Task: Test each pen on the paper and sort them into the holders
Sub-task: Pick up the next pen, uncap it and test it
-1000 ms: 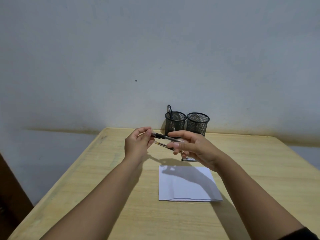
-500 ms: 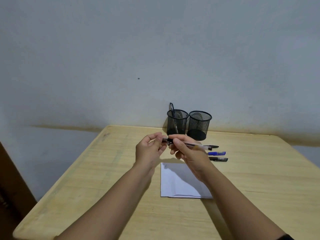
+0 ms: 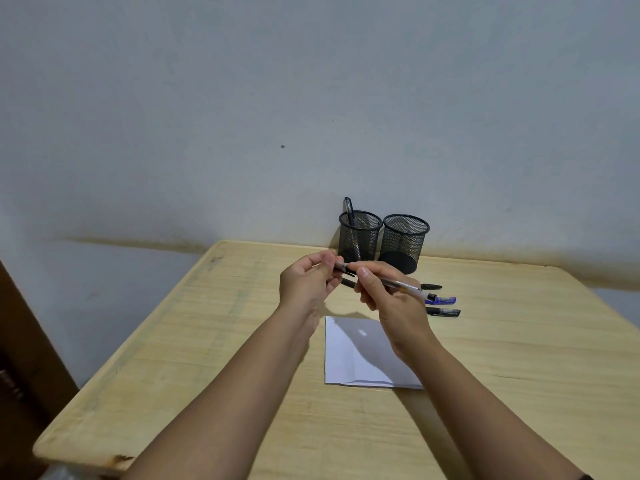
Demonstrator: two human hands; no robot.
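- Since the earlier frame, both hands have drawn slightly apart along the pen, and a short dark piece, probably the cap, now sits in the left fingers.
- Left hand (image 3: 308, 284): fingers curled, pinching the dark cap (image 3: 343, 269) at the pen's left end.
- Held pen (image 3: 398, 285): clear barrel, long axis running from upper left down to lower right, raised above the table (image 3: 207, 341); which end carries the tip cannot be told.
- Right hand (image 3: 388, 299): thumb and fingers grip the barrel near its middle; this hand is the nearer to the paper.
- Paper (image 3: 353, 355): lies flat just below and toward the viewer from the right hand.
- Left holder (image 3: 360, 237): holds one upright pen (image 3: 349, 209); right holder (image 3: 404, 242) stands touching or just beside it, at the table's far edge.
- Loose pens: black pen (image 3: 431, 286), blue pen (image 3: 441, 300) and a second black pen (image 3: 445, 311) lie right of the hands.
- Judgement: the pen appears to be being uncapped; testing it calls for lowering the right hand to the paper.
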